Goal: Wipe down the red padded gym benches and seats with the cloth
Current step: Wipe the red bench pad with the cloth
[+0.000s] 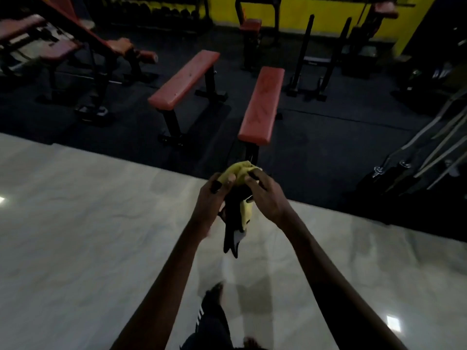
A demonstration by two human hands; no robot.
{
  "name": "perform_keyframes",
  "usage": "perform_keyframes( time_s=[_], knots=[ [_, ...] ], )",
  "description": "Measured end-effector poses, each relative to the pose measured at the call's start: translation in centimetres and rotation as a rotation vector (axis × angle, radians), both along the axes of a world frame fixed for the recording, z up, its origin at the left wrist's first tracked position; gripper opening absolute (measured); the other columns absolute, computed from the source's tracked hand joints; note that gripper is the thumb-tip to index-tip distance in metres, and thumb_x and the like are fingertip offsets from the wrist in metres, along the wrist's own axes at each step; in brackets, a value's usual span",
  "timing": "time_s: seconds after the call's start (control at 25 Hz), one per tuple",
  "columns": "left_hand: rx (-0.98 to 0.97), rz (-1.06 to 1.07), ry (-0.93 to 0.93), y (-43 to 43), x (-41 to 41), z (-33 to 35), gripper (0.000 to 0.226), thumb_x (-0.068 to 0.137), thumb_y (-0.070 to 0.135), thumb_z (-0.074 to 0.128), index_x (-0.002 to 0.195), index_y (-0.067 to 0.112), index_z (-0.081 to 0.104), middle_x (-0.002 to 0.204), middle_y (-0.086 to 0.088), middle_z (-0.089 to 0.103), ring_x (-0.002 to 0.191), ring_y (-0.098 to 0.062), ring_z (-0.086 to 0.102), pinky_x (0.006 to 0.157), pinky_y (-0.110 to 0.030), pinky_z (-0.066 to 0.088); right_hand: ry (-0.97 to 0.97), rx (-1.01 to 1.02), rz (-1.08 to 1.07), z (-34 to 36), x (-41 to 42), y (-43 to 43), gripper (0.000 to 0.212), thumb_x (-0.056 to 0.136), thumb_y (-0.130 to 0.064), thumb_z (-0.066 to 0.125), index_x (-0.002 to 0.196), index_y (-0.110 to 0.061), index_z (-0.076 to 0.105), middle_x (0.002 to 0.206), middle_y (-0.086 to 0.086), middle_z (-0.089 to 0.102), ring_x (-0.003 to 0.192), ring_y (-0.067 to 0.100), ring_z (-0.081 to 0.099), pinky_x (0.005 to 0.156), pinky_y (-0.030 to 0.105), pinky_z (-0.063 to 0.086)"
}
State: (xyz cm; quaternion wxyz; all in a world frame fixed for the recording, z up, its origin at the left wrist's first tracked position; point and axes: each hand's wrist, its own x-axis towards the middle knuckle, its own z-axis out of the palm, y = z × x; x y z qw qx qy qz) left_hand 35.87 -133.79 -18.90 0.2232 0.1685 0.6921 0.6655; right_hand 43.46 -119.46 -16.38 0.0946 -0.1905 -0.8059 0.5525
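Note:
A yellow and black cloth is bunched between both hands in front of me, its tail hanging down below them. My left hand grips the cloth's left side with curled fingers. My right hand grips its right side from above. Two flat red padded benches stand on the dark mat ahead: the nearer bench just beyond my hands, and a second bench to its left. Neither hand touches a bench.
More red padded seats and an incline frame stand at the far left. A red seat sits by the yellow wall. Barbells lean at the right. I stand on pale glossy tile that ends at the dark mat.

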Motion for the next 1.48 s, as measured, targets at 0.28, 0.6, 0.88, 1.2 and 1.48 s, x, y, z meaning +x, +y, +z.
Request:
perform_keyframes(
  time_s=[0.28,0.6,0.88,1.2,1.48],
  knots=[
    [0.072,-0.224,-0.094,0.5,-14.6,-0.1,0.041,0.07,0.01,0.078,0.108,0.006,0.064,0.103,-0.011,0.072,0.1,-0.022,0.068,0.091,-0.038,0.053,0.089,0.423,0.046,-0.2,-10.1,4.9,0.057,0.081,0.003,0.07,0.134,-0.015,0.059,0.123,-0.005,0.045,0.101,0.018,0.059,0.085,0.023,0.053],
    [-0.249,-0.651,-0.357,4.8,-26.6,-4.2,0.076,0.058,0.054,0.092,0.125,0.034,0.063,0.115,0.002,0.074,0.103,-0.018,0.067,0.085,-0.031,0.051,-0.191,0.16,0.227,0.4,-20.6,13.9,0.024,0.089,-0.03,0.076,0.112,-0.024,0.069,0.106,-0.004,0.072,0.099,0.01,0.067,0.092,0.038,0.056],
    [-0.149,-0.285,-0.436,16.2,-34.3,-5.2,0.023,0.097,0.005,0.055,0.113,0.01,0.071,0.083,-0.004,0.074,0.068,-0.021,0.067,0.051,-0.026,0.051,0.135,0.397,-0.04,-4.0,-27.7,21.6,0.025,0.091,-0.017,0.056,0.109,-0.015,0.073,0.116,-0.004,0.061,0.1,0.014,0.063,0.086,0.027,0.053],
    [-0.266,-0.323,-0.364,23.7,-45.7,-6.7,0.085,0.051,0.051,0.091,0.125,0.024,0.062,0.124,-0.009,0.066,0.113,-0.027,0.066,0.08,-0.035,0.059,0.046,0.385,0.209,-10.4,-35.7,22.8,0.026,0.089,-0.02,0.064,0.115,-0.019,0.067,0.12,-0.002,0.057,0.105,0.016,0.059,0.086,0.037,0.054],
    [-0.269,-0.75,-0.39,28.3,-56.9,-9.7,0.064,0.068,0.004,0.071,0.128,0.015,0.051,0.119,-0.012,0.06,0.107,-0.021,0.064,0.086,-0.037,0.057,-0.245,0.392,0.054,-12.6,-45.4,28.7,0.087,0.073,-0.048,0.078,0.148,-0.029,0.038,0.15,-0.008,0.038,0.14,0.012,0.03,0.11,0.034,0.027]
  ],
)
